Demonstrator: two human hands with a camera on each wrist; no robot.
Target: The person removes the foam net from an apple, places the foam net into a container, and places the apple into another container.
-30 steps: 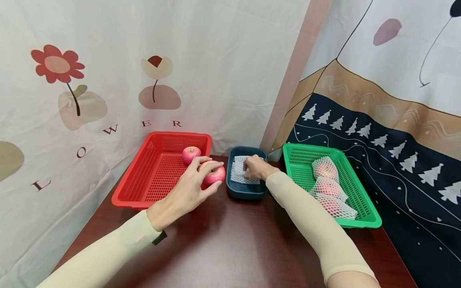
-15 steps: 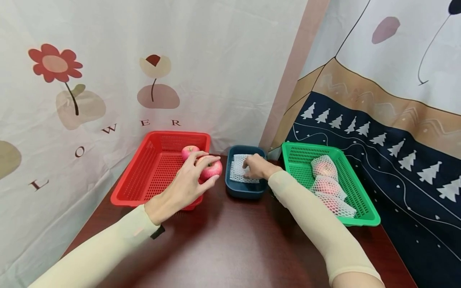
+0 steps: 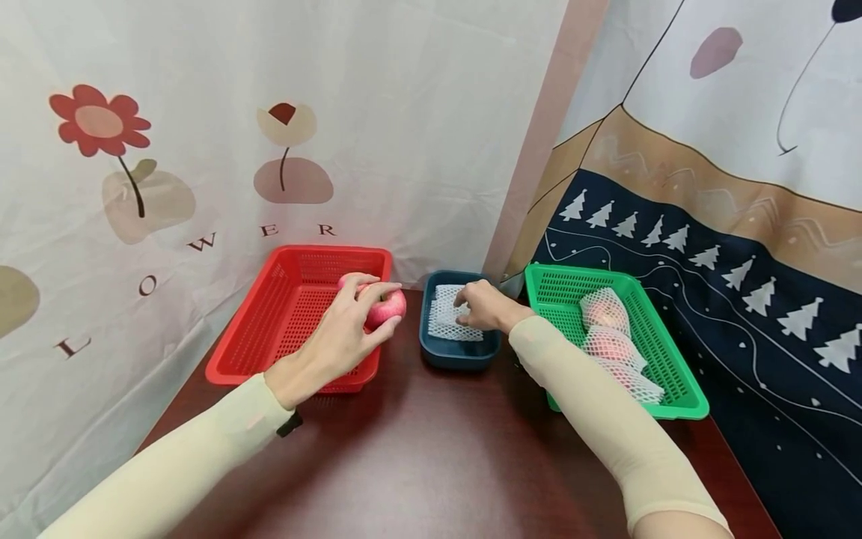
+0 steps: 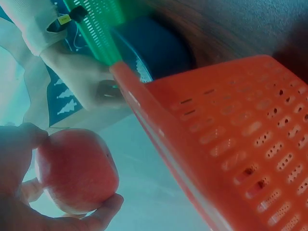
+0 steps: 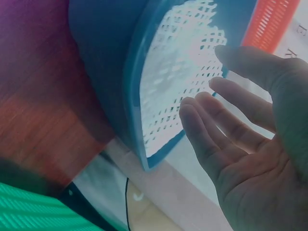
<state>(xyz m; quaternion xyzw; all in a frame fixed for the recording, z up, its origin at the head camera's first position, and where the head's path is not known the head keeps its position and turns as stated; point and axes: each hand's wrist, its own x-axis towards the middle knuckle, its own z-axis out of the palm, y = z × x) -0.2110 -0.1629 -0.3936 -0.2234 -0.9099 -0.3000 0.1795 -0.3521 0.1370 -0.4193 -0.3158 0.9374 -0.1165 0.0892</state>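
Note:
My left hand [image 3: 330, 333] grips a red apple [image 3: 387, 308] over the right side of the red basket [image 3: 232, 370]. In the left wrist view, thumb and fingers curl round this apple [image 4: 77, 171], beside the basket's rim [image 4: 159, 120]. A second apple [image 3: 346, 280] lies in the basket, mostly hidden behind my left fingers. My right hand [image 3: 490, 307] hovers over the dark blue bin [image 3: 455, 358], which holds white foam fruit nets [image 3: 444, 322]. Seen from the right wrist, its fingers [image 5: 236, 125] are loosely bent and apart, with nothing between them, close by the nets [image 5: 178, 67].
To the right stands a green basket [image 3: 557, 303] with several apples in white foam nets [image 3: 609, 344]. Brown table [image 3: 431, 449] lies in front of the containers. Patterned curtains [image 3: 404, 135] hang close behind them.
My left hand has carried the apple leftward, over the red basket's right edge. My right hand has drawn back slightly up and to the right from the foam nets.

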